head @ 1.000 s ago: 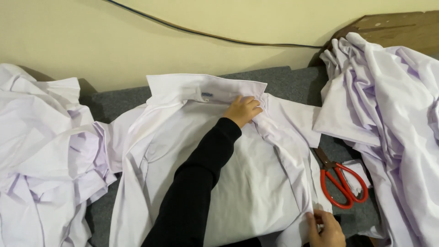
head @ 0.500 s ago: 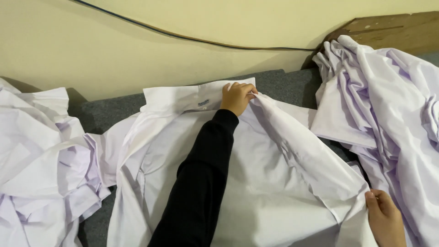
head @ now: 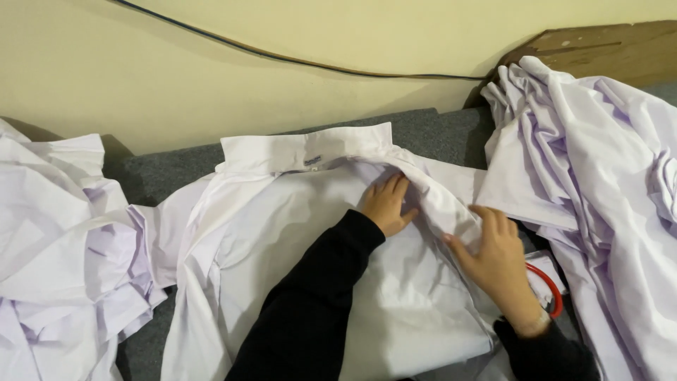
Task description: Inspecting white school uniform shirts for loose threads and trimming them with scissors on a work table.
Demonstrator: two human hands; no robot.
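A white shirt [head: 282, 233] lies spread on a grey surface [head: 437, 134], with its collar [head: 303, 149] toward the wall. My left hand [head: 386, 204], in a black sleeve, rests flat on the shirt below the collar, its fingertips against a fold of fabric. My right hand [head: 497, 261] lies on that folded-over right side of the shirt with its fingers spread, pressing it down. Neither hand grips anything.
Heaps of crumpled white shirts lie at the left [head: 63, 247] and the right [head: 606, 183]. Red-handled scissors [head: 553, 293] peek out beside my right wrist, mostly hidden. A dark cable [head: 282, 58] runs along the cream wall, and a wooden board [head: 599, 49] stands at the top right.
My right hand has carried the shirt's right side up and over toward the middle and now presses on it. My left hand slid down from the collar and flattened. The scissors are mostly covered.
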